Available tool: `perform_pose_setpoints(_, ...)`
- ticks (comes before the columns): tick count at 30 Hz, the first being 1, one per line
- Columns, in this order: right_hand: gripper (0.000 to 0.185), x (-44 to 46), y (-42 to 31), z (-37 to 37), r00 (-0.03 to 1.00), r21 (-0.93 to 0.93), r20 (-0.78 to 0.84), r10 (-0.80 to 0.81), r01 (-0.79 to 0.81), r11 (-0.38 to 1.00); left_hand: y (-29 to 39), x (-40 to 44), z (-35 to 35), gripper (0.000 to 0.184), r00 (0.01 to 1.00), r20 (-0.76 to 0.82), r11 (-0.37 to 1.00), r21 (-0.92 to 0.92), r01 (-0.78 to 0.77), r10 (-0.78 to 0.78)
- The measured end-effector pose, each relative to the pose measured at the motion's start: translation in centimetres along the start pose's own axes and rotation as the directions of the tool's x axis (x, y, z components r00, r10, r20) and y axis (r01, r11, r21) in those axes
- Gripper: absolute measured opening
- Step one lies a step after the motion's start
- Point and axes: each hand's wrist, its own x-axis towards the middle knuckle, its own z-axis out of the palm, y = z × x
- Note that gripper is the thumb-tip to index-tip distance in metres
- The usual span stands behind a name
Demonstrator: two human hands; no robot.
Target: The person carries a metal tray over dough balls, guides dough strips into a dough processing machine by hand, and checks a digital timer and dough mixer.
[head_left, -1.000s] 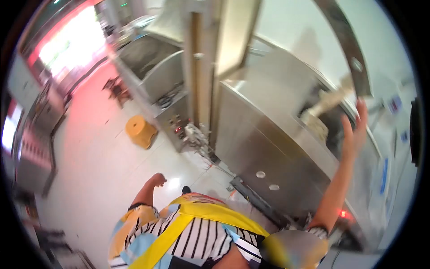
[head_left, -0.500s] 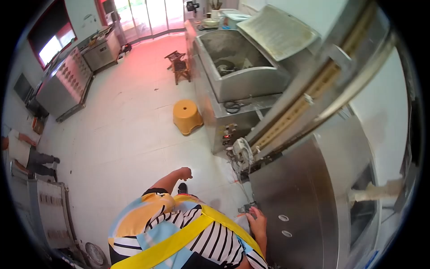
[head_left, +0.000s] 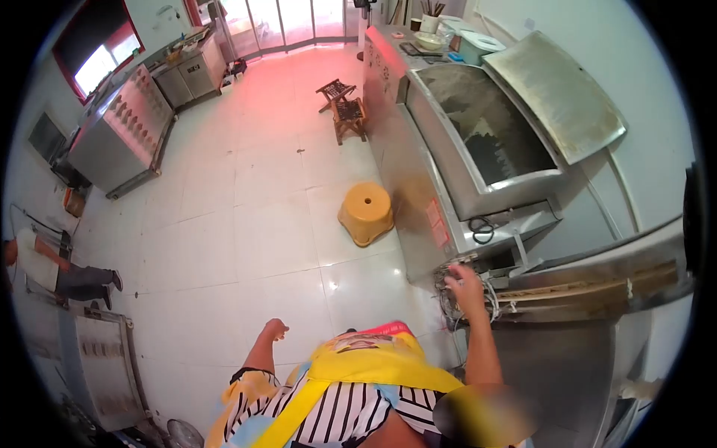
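My left hand (head_left: pixel 275 328) hangs over the tiled floor, fingers loosely curled; whether anything is inside them is too small to tell. My right hand (head_left: pixel 466 287) is raised with fingers apart and nothing held, in front of a bundle of cables (head_left: pixel 491 299) at the near end of the metal counter. Above it in the view, a pair of black-handled scissors (head_left: pixel 482 230) lies on the counter. I wear a yellow apron (head_left: pixel 358 367) over a striped top.
An orange stool (head_left: pixel 367 213) stands beside the counter, with wooden folding stools (head_left: pixel 349 113) beyond. A metal basin (head_left: pixel 485 119) has its lid (head_left: pixel 560 95) tilted back. Another person (head_left: pixel 63 269) is at the far left, near metal cabinets (head_left: pixel 123 134).
The view has swung from the metal unit on the right towards the counter and room. My right hand has left the unit and come near the cables. My left hand stays low.
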Motion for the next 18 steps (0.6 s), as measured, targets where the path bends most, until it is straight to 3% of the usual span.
perform_pose_setpoints(2, 0.031, 6.8, -1.1, 1.0, 0.991, -0.069, -0.058, -0.120, 0.116, 0.991, -1.7, 1.5, -2.0, 0.016, 0.983, 0.035, 0.965, 0.188, -0.184, 0.180)
perform_pose_setpoints(4, 0.033, 14.6, -2.3, 1.6, 0.977, -0.138, -0.132, -0.166, 0.147, 0.979, -2.7, 3.3, -3.6, 0.017, 0.995, -0.049, 0.968, -0.234, -0.093, 0.084)
perform_pose_setpoints(6, 0.038, 23.4, -3.5, 2.0, 0.936, -0.280, -0.224, -0.271, 0.205, 0.938, -2.5, 5.3, -5.5, 0.022, 0.995, -0.085, 0.785, -0.619, -0.018, -0.044)
perform_pose_setpoints(9, 0.046, 36.9, -3.8, 3.1, 0.864, -0.416, -0.316, -0.392, 0.245, 0.876, 1.0, 4.7, -12.5, 0.017, 0.983, -0.002, 0.526, -0.845, 0.095, -0.181)
perform_pose_setpoints(10, 0.048, 40.8, -4.2, 3.2, 0.838, -0.452, -0.346, -0.423, 0.246, 0.858, 1.0, 5.3, -15.2, 0.016, 0.978, -0.009, 0.534, -0.839, 0.105, -0.206)
perform_pose_setpoints(13, 0.052, 51.9, -2.8, 4.3, 0.842, -0.414, -0.431, -0.324, 0.134, 0.900, 0.3, 9.1, -24.2, 0.012, 0.956, 0.014, 0.521, -0.836, 0.172, -0.292)
perform_pose_setpoints(16, 0.059, 59.8, -1.4, 6.1, 0.861, -0.231, -0.509, 0.016, -0.154, 0.961, -1.7, 11.7, -35.8, 0.017, 0.994, 0.042, 0.465, -0.881, 0.083, -0.098)
perform_pose_setpoints(17, 0.064, 61.4, -0.9, 6.6, 0.863, -0.197, -0.501, 0.062, -0.184, 0.963, 0.0, 11.7, -39.9, 0.020, 0.927, 0.013, 0.444, -0.875, 0.191, -0.374)
perform_pose_setpoints(18, 0.064, 63.2, -0.9, 7.1, 0.876, -0.176, -0.469, 0.115, -0.221, 0.959, -3.1, 14.6, -43.0, 0.021, 0.972, -0.081, 0.513, -0.857, 0.045, -0.221)
